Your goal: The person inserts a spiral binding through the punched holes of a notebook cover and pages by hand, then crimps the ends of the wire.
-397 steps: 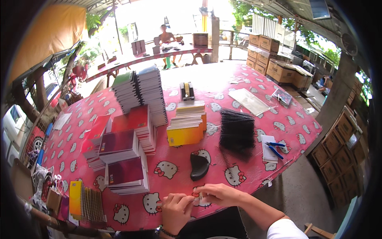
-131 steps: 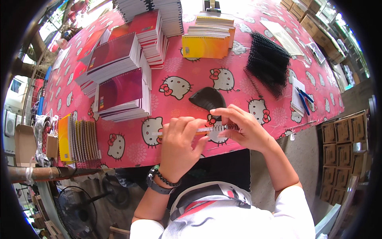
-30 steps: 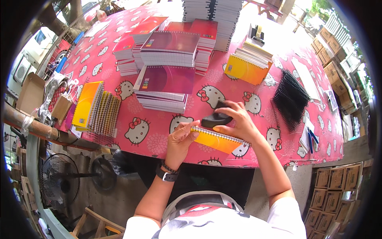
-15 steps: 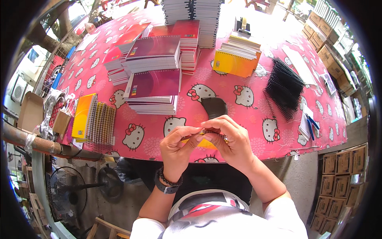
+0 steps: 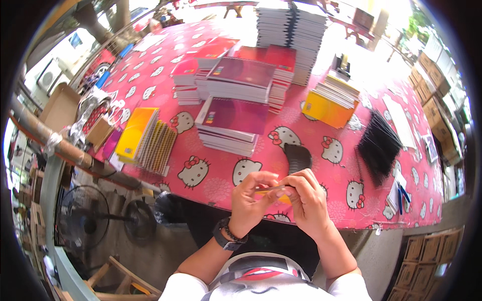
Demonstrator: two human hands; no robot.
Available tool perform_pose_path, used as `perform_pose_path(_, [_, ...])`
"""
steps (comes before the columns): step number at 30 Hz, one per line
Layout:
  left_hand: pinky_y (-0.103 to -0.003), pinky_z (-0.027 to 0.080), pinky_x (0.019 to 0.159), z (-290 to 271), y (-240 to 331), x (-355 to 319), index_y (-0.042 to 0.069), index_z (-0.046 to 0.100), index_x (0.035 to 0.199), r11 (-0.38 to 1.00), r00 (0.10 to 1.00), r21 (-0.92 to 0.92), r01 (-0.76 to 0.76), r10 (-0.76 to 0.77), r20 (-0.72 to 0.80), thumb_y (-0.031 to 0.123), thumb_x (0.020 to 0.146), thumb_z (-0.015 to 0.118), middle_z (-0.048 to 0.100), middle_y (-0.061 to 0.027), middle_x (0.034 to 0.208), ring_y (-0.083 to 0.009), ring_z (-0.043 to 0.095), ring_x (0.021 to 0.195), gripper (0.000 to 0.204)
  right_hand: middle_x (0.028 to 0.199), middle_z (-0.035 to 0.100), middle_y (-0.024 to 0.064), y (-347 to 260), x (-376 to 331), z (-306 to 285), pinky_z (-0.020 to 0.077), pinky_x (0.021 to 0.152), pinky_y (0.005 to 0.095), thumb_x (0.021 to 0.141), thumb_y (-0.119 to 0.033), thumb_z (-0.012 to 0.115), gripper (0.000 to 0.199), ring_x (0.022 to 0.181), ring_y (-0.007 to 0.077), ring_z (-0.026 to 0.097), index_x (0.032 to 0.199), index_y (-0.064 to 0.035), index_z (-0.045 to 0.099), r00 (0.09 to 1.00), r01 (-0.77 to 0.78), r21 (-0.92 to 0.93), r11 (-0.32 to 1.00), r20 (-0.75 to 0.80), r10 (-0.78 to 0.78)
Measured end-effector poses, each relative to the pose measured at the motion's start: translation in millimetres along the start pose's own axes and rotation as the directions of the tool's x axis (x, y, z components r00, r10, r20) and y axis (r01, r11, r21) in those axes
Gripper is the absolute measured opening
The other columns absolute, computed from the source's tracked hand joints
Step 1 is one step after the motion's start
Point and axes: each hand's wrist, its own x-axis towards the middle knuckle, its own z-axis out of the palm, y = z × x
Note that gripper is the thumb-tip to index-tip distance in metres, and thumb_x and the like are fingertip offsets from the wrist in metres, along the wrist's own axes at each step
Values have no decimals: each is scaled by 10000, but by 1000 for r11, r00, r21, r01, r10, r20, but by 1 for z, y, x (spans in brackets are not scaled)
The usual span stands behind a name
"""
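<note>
My left hand [image 5: 252, 203] and my right hand [image 5: 308, 203] meet above the table's front edge, fingertips and thumbs pinching a thin yellow notebook [image 5: 285, 199]. Its edge faces up, and the fingers cover most of it. The left hand grips the left part of that edge, the right hand the right part, with the fingertips close together. Just beyond the right hand lies a black curved, ridged object [image 5: 298, 157] on the pink patterned tablecloth [image 5: 221, 186].
Stacks of purple notebooks [image 5: 236, 116] and red notebooks [image 5: 281, 57] stand ahead. Yellow notebooks [image 5: 139, 133] sit at left, more yellow notebooks [image 5: 329, 109] at far right. Black spiral coils [image 5: 377, 145] and blue-handled pliers [image 5: 403, 198] lie right. A fan [image 5: 85, 218] stands on the floor.
The view has turned, so the table's things appear farther right and lower. Both hands still pinch the notebook; its edge now shows as a thin strip between the fingers.
</note>
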Motion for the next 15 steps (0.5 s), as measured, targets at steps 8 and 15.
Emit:
perform_pose_path(8, [-239,434,730,-50,62,26,37,610,1077,904,947,416,-100,215,-239,226,992,478,613,-46,976,-81,527,829,245,1360,455,151,11,-2,-25,364,1011,424,861,-339,646,628,1270,303,405,1368,-53,408,989,-38,-105,994,-149,22])
perform_pose_path(15, [-344,445,895,-220,154,76,-8,496,1213,793,422,517,-323,610,-671,236,969,503,558,-118,1134,-203,553,1033,346,1227,565,125,40,-29,-49,414,945,382,854,-155,638,376,1132,265,536,1201,-33,560,933,-339,4,941,-125,337])
